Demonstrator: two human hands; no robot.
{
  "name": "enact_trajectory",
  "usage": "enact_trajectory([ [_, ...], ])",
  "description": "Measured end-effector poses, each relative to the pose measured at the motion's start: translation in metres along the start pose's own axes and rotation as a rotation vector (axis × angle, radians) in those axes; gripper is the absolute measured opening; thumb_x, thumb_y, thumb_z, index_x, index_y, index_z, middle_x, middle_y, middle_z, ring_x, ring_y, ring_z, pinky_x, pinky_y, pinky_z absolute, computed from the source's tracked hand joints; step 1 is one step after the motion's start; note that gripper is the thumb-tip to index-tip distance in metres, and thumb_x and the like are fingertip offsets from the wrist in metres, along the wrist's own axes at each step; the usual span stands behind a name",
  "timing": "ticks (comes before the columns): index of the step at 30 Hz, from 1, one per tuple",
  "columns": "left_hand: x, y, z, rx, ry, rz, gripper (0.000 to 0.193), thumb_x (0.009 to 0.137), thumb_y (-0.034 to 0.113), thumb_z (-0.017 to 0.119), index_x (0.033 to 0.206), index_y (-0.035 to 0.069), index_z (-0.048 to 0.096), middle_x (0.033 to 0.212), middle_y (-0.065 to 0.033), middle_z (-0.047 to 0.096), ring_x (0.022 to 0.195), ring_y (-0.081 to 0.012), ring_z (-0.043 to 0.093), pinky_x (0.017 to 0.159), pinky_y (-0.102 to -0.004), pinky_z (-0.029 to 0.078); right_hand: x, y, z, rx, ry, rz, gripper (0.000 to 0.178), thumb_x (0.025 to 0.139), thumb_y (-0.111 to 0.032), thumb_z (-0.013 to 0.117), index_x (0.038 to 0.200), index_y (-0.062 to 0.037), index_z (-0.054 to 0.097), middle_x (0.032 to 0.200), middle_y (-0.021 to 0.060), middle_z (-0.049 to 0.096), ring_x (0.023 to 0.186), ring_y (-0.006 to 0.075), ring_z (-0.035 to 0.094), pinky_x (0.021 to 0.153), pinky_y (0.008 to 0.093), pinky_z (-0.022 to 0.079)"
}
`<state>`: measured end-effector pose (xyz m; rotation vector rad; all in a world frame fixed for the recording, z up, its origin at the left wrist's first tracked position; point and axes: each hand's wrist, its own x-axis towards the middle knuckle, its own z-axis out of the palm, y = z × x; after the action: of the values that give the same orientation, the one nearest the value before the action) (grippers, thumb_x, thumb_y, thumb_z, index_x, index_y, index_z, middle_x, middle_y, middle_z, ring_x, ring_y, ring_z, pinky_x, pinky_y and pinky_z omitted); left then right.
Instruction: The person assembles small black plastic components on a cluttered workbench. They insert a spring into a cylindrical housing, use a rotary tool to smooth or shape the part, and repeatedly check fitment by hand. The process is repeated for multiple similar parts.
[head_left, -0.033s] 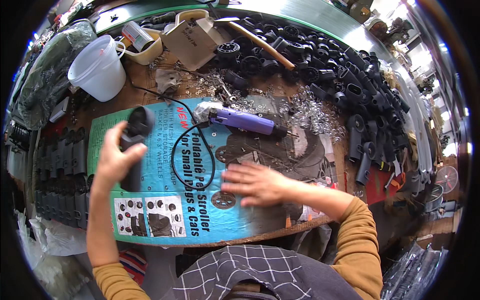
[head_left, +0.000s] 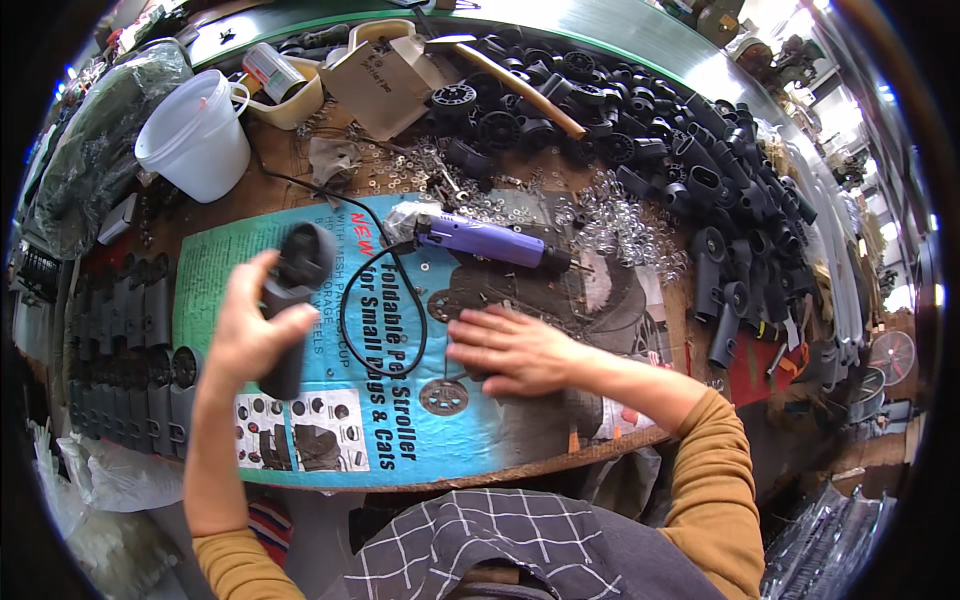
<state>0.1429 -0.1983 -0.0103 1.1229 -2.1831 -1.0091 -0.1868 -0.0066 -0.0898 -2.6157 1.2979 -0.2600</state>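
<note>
My left hand (head_left: 250, 325) has its thumb and fingers around a black plastic part (head_left: 288, 360), a tube with a round, hollow head, above the left side of the printed cardboard sheet (head_left: 215, 290). The part leans slightly, and the palm side of the grip is hidden. My right hand (head_left: 520, 350) lies palm down with its fingers stretched out over the dark printed area; what is beneath the palm cannot be seen. Beyond it rests a purple electric screwdriver (head_left: 485, 240), its bit pointing right and its black cord (head_left: 425, 330) looping across the sheet.
Rows of similar black parts (head_left: 125, 400) stand at the left. A white bucket (head_left: 200, 145), a brown cardboard piece (head_left: 380, 90) and a hammer (head_left: 525, 90) lie farther back. Black wheels (head_left: 620, 105), loose washers (head_left: 400, 175) and shiny small metal pieces (head_left: 625, 225) spread across the far side.
My left hand and the black part have moved to the right together. My right hand has shifted slightly right, its fingers still stretched out.
</note>
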Motion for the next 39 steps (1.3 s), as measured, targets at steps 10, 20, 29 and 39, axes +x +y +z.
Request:
enact_trajectory([
  [10, -0.063, 0.091, 0.187, 0.110, -0.169, -0.003, 0.099, 0.073, 0.045, 0.079, 0.140, -0.009, 0.031, 0.120, -0.0225, 0.041, 0.114, -0.0384, 0.047, 0.100, -0.0439, 0.042, -0.014, 0.126, -0.063, -0.396, 0.441, 1.061, 0.025, 0.080, -0.036, 0.072, 0.082, -0.0116, 0.073, 0.097, 0.0076, 0.062, 0.101, 0.0282, 0.054, 0.085, 0.0448, 0.041],
  [20, 0.009, 0.113, 0.207, -0.101, 0.208, 0.393, 0.059, 0.083, 0.033, 0.073, 0.129, 0.001, 0.053, 0.123, -0.0191, 0.057, 0.116, -0.0351, 0.051, 0.101, -0.0448, 0.038, -0.010, 0.063, -0.075, 1.135, 0.821, 0.804, 0.016, 0.089, -0.022, 0.071, 0.088, -0.0063, 0.068, 0.076, -0.0062, 0.063, 0.067, 0.0016, 0.050, 0.062, 0.0193, 0.038],
  [29, 0.021, 0.112, 0.206, -0.345, -0.042, 0.303, 0.033, 0.088, 0.022, 0.071, 0.113, 0.001, 0.066, 0.087, -0.0103, 0.069, 0.078, -0.0147, 0.064, 0.073, -0.0285, 0.052, -0.017, 0.026, -0.081, 1.290, 0.684, 0.717, 0.025, 0.096, -0.027, 0.063, 0.107, -0.0042, 0.063, 0.084, -0.0001, 0.063, 0.072, 0.0051, 0.054, 0.066, 0.0203, 0.043],
  [39, 0.022, 0.104, 0.199, -1.234, -0.635, -0.316, 0.053, 0.102, 0.050, 0.041, 0.074, 0.008, 0.056, 0.059, 0.0062, 0.038, 0.051, -0.0052, 0.031, 0.047, -0.0217, 0.028, -0.011, 0.047, -0.050, 1.083, 1.080, 0.460, 0.020, 0.088, -0.002, 0.069, 0.105, -0.0069, 0.060, 0.091, 0.0014, 0.064, 0.082, 0.0074, 0.058, 0.079, 0.0213, 0.048],
])
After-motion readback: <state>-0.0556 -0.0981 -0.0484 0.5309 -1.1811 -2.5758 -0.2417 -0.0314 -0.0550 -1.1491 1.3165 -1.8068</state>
